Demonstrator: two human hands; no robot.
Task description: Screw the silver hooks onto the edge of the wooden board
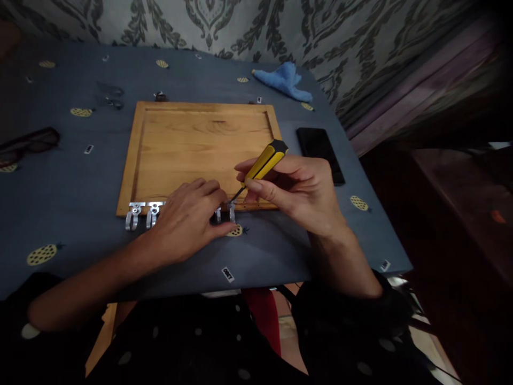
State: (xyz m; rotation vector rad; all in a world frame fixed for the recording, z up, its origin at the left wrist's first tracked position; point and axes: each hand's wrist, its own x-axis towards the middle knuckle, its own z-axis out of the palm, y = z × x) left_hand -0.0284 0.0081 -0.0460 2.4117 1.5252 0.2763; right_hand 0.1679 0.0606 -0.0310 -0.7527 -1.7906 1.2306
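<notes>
At centre-right, the right hand (300,187) is grasping a screwdriver (265,163), likely needing straight, steady pressure, while the left hand (192,216), its hold unclear, is partly covering metal hooks (154,205) along the central wooden panel's (192,152) lower edge.

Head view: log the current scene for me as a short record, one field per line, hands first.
Right hand: grips a yellow-and-black screwdriver, handle tilted up to the right
Screwdriver tip: down at the panel's near edge, by a metal hook
Left hand: rests over the same edge, partly hiding the hooks; grip unclear
Wooden panel: lies on the blue patterned table cover
Metal hooks: along the near edge, visible on both sides of the left hand
Right of panel: black phone
Beyond panel: blue cloth
Far left: dark-framed glasses
</notes>
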